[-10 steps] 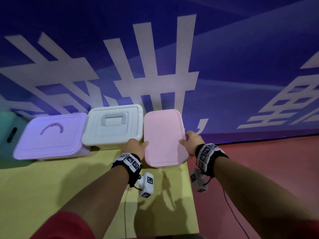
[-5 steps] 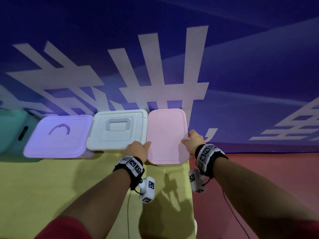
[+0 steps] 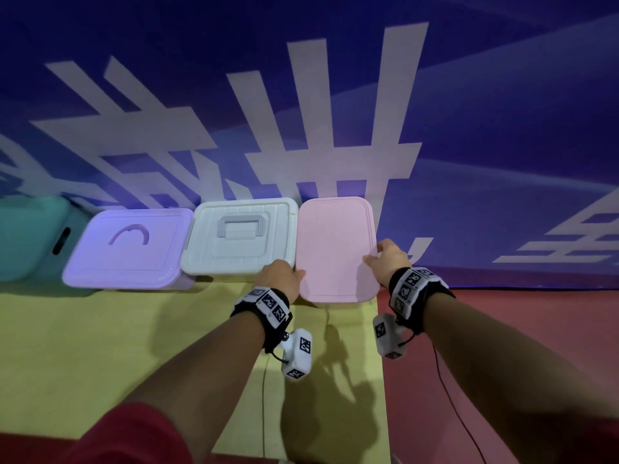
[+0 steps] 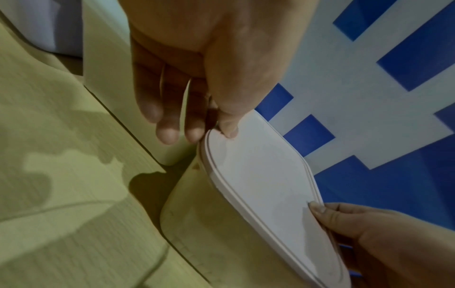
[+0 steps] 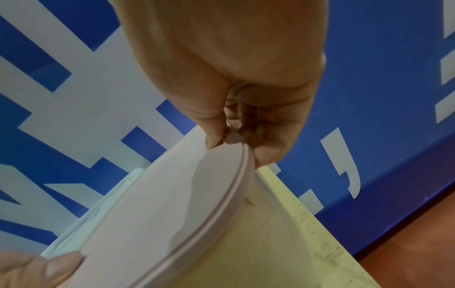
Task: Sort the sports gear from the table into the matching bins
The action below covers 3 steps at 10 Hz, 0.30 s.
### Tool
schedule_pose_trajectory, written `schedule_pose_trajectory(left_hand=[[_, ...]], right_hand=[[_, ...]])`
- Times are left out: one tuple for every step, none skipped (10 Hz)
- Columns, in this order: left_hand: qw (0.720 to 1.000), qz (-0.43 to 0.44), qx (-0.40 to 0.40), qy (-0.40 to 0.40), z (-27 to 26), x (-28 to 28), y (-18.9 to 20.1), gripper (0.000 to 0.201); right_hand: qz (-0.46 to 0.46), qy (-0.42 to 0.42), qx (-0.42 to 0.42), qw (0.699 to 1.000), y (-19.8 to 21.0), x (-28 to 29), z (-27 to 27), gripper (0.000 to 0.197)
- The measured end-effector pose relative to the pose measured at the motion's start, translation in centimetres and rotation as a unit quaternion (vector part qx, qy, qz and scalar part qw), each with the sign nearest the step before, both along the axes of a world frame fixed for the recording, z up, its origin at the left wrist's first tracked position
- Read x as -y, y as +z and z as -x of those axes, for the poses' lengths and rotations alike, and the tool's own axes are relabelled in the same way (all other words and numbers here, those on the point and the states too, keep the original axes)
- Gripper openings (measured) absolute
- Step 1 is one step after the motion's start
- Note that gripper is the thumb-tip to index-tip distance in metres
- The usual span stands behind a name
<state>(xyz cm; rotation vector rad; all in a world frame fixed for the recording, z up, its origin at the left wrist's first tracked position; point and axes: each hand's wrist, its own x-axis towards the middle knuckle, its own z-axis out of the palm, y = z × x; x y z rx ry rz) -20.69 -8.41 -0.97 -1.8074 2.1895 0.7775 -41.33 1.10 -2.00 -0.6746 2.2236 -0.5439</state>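
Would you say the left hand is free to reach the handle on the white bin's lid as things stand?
Probably not yet: the left hand pinches the pink lid. The white bin's handle lies uncovered just beside it.

We see a blue banner (image 3: 502, 112) with large white characters filling the upper frame. A red floor (image 3: 536, 329) lies lower right, beside the yellow worktop (image 3: 100, 346).

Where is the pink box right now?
In the head view the pink box sits rightmost in the row on the yellow table, beside the white box, held between both hands.
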Motion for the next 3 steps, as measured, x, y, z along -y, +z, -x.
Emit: schedule_pose_trajectory(left_hand=[[1.0, -0.011, 0.0, -0.026, -0.4, -0.6, 1.1, 0.029], [0.999, -0.008, -0.024, -0.039, -1.7, -1.0, 1.9, 0.026], [0.998, 0.0, -0.066, -0.023, -4.0, -1.3, 2.7, 0.022]], right_hand=[[-0.001, -0.004, 0.021, 1.0, 0.5, -0.4, -0.2, 0.041], [-0.012, 0.002, 0.022, 1.0, 0.8, -1.4, -0.9, 0.046], [-0.012, -0.003, -0.046, 0.999, 1.3, -2.5, -2.0, 0.053]])
